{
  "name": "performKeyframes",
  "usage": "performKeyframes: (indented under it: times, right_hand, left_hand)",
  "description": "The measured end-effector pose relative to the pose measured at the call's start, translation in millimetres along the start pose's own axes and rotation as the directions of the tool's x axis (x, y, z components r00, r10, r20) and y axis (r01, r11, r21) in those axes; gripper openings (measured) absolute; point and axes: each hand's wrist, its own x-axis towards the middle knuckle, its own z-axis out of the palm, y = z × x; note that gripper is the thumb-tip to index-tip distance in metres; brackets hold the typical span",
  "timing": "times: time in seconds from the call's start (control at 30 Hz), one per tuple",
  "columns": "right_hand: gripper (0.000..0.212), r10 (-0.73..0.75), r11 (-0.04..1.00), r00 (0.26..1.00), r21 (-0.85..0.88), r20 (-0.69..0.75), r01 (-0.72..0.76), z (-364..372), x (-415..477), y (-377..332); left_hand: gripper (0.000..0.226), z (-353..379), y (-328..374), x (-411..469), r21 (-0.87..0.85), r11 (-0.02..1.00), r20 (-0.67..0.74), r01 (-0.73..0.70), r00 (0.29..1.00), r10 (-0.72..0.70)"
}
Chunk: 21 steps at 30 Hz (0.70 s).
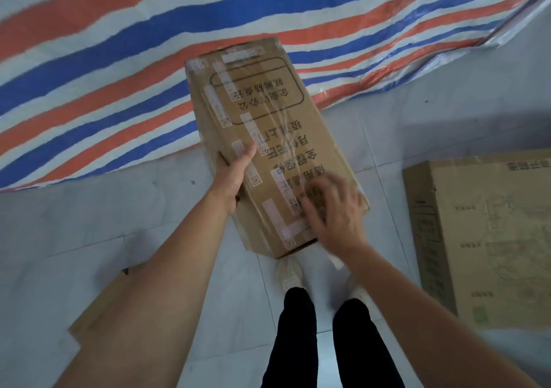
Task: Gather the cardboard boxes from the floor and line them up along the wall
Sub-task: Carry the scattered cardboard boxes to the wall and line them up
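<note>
Because loose cardboard (98, 307) lies flat on the tiles at our left, we leave it and carry one tall box (262, 146) at a tilt above our feet. Our left hand (234, 176) wraps its left edge, thumb on the printed face, taking the weight. Our right hand (334, 212), blurred, lies spread on the near face, steadying it. Another box (489, 232) rests flat farther right.

Right hand (334, 212) blurred — grip unclear
</note>
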Motion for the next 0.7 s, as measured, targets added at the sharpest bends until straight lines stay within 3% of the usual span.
performKeyframes:
  times: [0.03,0.1,0.13,0.2,0.3,0.47,0.6,0.7]
  right_hand:
    - [0.073,0.195,0.980,0.980,-0.054,0.040,-0.192,-4,9,9]
    - [0.120,0.498,0.862,0.836,-0.022,0.230,-0.507,-12,24,21]
    - [0.130,0.532,0.803,0.762,0.067,0.369,-0.593,-12,28,22]
    - [0.117,0.442,0.712,0.671,0.222,0.595,-0.666,-7,31,18]
    - [0.094,0.344,0.767,0.695,0.237,0.631,-0.596,1,27,-3]
    - [0.069,0.203,0.875,0.819,0.276,0.537,-0.399,-11,17,-56]
    - [0.070,-0.010,0.959,0.840,0.243,0.543,-0.146,-46,7,-123]
    - [0.079,-0.186,0.965,0.793,0.259,0.580,0.038,-74,-8,-190]
  left_hand:
    - [0.085,-8,-5,-2,-0.024,1.000,-0.020,-0.014,1.000,0.014]
    - [0.091,-24,-17,-8,-0.089,0.995,-0.097,-0.039,0.995,0.030]
    - [0.091,-33,-26,-11,-0.116,0.992,-0.136,-0.045,0.990,0.029]
    - [0.092,-47,-40,-18,-0.190,0.982,-0.135,-0.001,0.991,-0.025]
    - [0.085,-66,-48,-33,-0.238,0.969,-0.068,0.068,0.994,-0.087]
    - [0.053,-96,-40,-90,-0.319,0.948,-0.064,-0.008,0.998,-0.013]
    - [0.051,-126,-34,-171,-0.440,0.897,-0.171,-0.043,0.985,-0.037]
    - [0.062,-154,-31,-244,-0.544,0.831,-0.280,-0.115,0.959,-0.051]
